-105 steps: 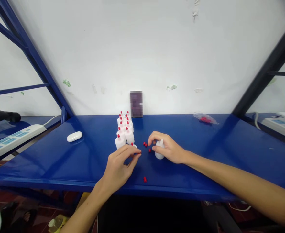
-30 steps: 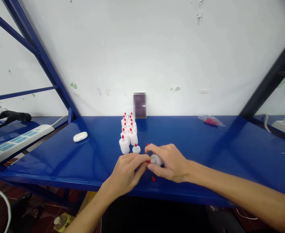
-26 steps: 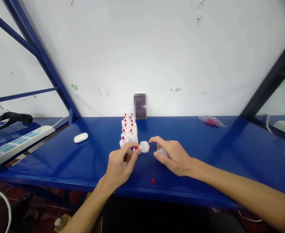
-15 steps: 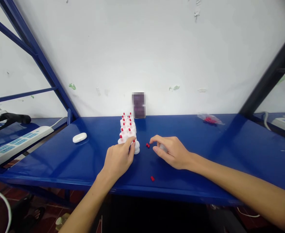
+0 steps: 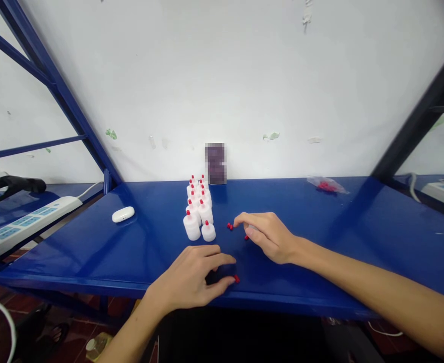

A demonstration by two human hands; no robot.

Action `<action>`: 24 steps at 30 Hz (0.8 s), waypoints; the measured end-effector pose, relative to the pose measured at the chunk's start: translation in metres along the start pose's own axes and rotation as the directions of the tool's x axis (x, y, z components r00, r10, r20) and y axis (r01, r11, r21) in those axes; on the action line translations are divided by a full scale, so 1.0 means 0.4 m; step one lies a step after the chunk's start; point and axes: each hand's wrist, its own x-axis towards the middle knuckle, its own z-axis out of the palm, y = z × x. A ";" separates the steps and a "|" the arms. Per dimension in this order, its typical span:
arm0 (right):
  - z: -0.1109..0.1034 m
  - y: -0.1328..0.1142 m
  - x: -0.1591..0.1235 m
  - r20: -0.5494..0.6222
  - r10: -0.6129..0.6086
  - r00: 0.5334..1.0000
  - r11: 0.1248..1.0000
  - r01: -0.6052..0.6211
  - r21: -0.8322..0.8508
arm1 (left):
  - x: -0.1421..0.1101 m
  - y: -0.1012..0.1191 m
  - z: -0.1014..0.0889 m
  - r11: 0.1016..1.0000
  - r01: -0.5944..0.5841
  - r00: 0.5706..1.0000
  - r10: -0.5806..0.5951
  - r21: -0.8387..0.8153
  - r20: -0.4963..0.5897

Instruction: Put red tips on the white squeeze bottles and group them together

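My left hand (image 5: 204,275) is low over the table's front part, thumb and forefinger apart, with the thumb tip at a small red cap (image 5: 237,279) lying on the table. My right hand (image 5: 269,234) has its fingers curled round a small whitish piece (image 5: 252,227), mostly hidden by the hand. A bit of red (image 5: 246,237) shows by the right thumb tip. Two small red caps (image 5: 230,227) lie just left of the right fingertips. Left of them, white plastic bottles (image 5: 192,228) with red-tipped tops stand in two rows. The nearest right-hand piece, a short white one (image 5: 208,232), stands lower than its neighbours.
The blue table (image 5: 161,201) meets a white wall. A clear bag of red caps (image 5: 326,185) lies at back right. A dark pixelated rectangle (image 5: 216,164) stands against the wall. A white case (image 5: 123,214) and a power strip (image 5: 36,222) are at left.
My left hand has let go of the short white piece's red tip and moved down and right to the loose red cap. Red now shows by my right thumb, which has barely moved.
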 end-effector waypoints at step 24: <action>0.016 -0.055 0.006 0.268 -0.112 0.957 0.969 0.165 -0.183 | 0.022 0.032 0.055 0.979 -0.042 0.828 -0.077 -0.198 -0.556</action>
